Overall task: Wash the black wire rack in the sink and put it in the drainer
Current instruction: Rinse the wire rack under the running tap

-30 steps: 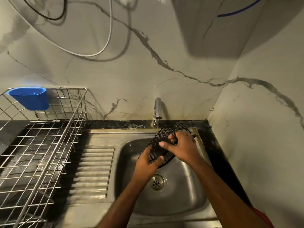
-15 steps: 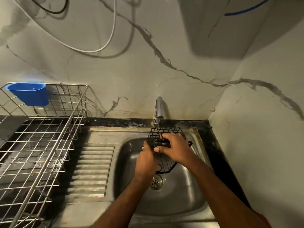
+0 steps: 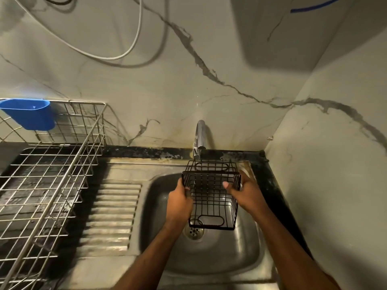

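The black wire rack [image 3: 211, 197], a small box-shaped basket, hangs over the steel sink [image 3: 234, 254] below the tap [image 3: 200, 139]. Its open side faces me. My left hand [image 3: 181, 201] grips its left rim. My right hand [image 3: 244, 191] grips the right rim with the thumb inside the basket. A thin stream of water runs from the tap onto the rack's far edge. The metal wire drainer [image 3: 48, 185] stands on the counter to the left of the sink.
A blue plastic cup [image 3: 28, 116] hangs on the drainer's back left corner. The ribbed draining board [image 3: 111, 216] lies between drainer and sink. The sink drain [image 3: 193, 232] sits under the rack. Marble walls close in behind and at the right; cables hang above.
The rack has been turned in my hands from a tilted, side-on pose to its open side facing me. My hands have shifted to its left and right rims.
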`<state>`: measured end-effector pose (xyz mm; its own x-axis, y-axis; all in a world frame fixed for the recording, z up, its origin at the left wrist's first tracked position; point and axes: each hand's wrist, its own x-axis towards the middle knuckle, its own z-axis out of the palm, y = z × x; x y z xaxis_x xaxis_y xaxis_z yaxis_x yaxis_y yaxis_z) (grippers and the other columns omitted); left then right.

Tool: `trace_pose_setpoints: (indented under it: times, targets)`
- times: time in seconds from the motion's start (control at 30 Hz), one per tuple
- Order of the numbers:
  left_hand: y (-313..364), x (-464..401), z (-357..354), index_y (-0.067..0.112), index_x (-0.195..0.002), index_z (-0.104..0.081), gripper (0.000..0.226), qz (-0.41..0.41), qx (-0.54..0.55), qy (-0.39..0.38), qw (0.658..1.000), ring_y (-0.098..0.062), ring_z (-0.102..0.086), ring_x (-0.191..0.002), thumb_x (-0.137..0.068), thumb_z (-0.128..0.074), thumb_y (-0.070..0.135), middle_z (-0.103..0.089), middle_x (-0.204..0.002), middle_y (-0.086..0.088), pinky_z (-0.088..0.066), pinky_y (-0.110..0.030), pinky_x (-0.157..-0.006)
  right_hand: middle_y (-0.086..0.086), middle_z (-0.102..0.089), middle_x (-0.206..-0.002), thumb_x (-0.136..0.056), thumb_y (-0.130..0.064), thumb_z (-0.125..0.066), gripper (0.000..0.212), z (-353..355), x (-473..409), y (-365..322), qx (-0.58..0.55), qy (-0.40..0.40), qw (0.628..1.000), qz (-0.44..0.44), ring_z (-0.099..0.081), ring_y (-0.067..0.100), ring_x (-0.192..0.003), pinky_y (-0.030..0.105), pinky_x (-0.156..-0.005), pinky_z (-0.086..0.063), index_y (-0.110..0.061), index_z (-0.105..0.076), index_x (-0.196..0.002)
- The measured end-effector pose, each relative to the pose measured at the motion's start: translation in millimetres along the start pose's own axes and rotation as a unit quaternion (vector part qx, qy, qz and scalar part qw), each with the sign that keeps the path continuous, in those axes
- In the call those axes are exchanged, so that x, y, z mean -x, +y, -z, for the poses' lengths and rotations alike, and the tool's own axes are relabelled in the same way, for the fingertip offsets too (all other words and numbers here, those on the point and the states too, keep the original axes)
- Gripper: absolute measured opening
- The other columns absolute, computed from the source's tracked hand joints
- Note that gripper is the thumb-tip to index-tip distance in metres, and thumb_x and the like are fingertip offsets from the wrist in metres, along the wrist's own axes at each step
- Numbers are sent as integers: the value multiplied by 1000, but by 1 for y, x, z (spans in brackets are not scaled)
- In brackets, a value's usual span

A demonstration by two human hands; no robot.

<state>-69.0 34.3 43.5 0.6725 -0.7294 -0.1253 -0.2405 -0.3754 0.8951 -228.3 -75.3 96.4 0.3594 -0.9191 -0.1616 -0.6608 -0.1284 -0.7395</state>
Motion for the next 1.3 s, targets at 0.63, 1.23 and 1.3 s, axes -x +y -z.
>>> trace_pose_setpoints:
  times: [0.63, 1.23, 1.3]
  targets:
    - [18, -32, -3, 23, -136, -47, 39, 45, -145, -46, 987, -26, -69, -105, -99, -53, 11, -71, -115, -6, -56, -48, -97, 8, -68, -92, -97, -16, -62, 53, -3, -21, 11, 60, 25, 998, 6, -54, 8, -68, 17, -61, -37, -15, -44, -147]
    - [28, -29, -14, 35, -100, -57, 15, 118, -46, 7, 992, -20, -69, -91, -99, -61, 20, -66, -102, 1, -62, -45, -82, 6, -40, -154, -92, -18, -71, 68, 23, -2, 2, -24, -6, 998, 53, -38, 22, -139, 13, -94, -25, -13, -38, -151]
    - [28, -29, -13, 37, -96, -55, 20, 127, -24, 13, 991, -21, -69, -91, -99, -61, 18, -66, -103, 2, -62, -46, -83, 7, -39, -156, -90, -22, -73, 74, 22, -2, 4, -20, -17, 998, 48, -40, 27, -139, 20, -95, -30, -15, -35, -153]
